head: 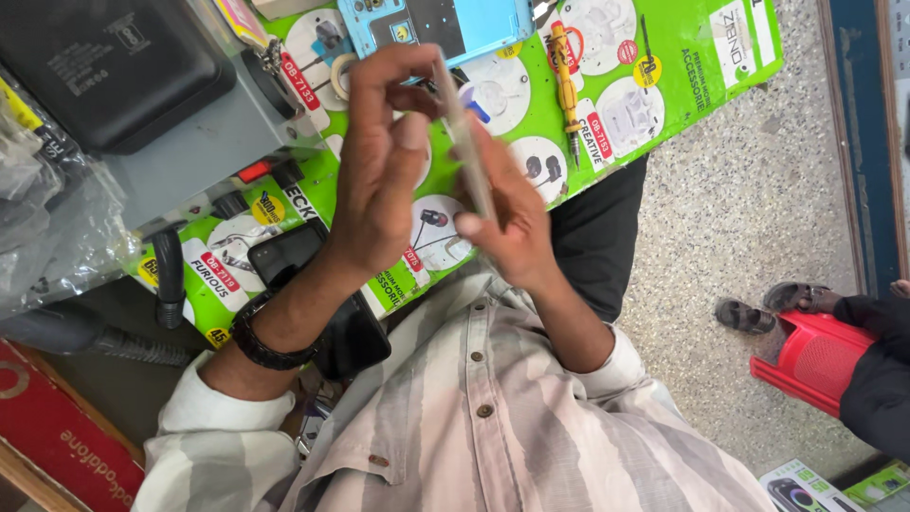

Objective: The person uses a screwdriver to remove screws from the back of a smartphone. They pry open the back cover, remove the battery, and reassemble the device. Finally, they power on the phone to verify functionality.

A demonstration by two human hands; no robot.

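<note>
My left hand (379,175) and my right hand (507,223) are raised together above the green printed mat (664,104). Between them they hold a thin flat panel (463,133), seen edge-on and tilted. The left fingers pinch its upper end and the right fingers support its lower end. A black band sits on my left wrist (265,341). An opened blue phone body (436,24) lies on the mat just beyond the hands. A yellow screwdriver (566,85) lies to its right.
A grey machine with a black top (161,104) stands at the left, with a black hose beside it. A dark phone (313,294) lies under my left forearm. A red stool (815,356) and another person's sandalled feet (768,308) are on the floor at right.
</note>
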